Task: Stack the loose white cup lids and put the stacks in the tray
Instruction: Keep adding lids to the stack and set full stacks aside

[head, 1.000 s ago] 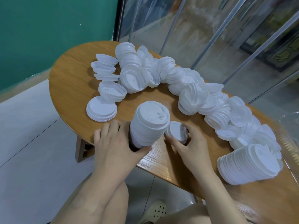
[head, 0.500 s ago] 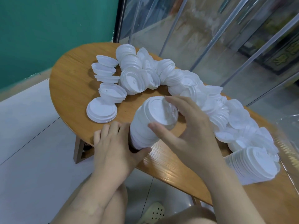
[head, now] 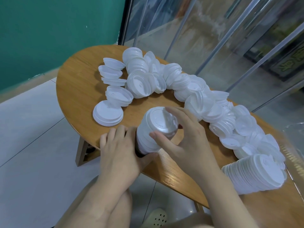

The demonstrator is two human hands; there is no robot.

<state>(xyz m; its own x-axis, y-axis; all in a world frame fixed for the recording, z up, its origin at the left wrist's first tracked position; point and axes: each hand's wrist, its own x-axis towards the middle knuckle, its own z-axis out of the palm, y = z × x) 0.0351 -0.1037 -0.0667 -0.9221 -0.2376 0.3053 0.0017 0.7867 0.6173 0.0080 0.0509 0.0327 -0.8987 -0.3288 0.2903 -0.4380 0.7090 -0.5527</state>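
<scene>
A tall stack of white lids stands near the front edge of the wooden table. My left hand grips the stack's base, thumb under its near side. My right hand is curled round the top lid, fingers on its far rim and thumb on its near rim. Many loose white lids lie in a band across the table. A long finished stack lies on its side at the right. A clear container's edge shows at the far right; I cannot tell whether it is the tray.
Short lid stacks and upturned lids sit at the table's left. A glass wall with metal rails stands behind the table. The green wall is at the left, tiled floor below, and a sandal by my knees.
My right hand lifted a lid from the table beside the stack and brought it onto the top. My left hand has stayed at the stack's base.
</scene>
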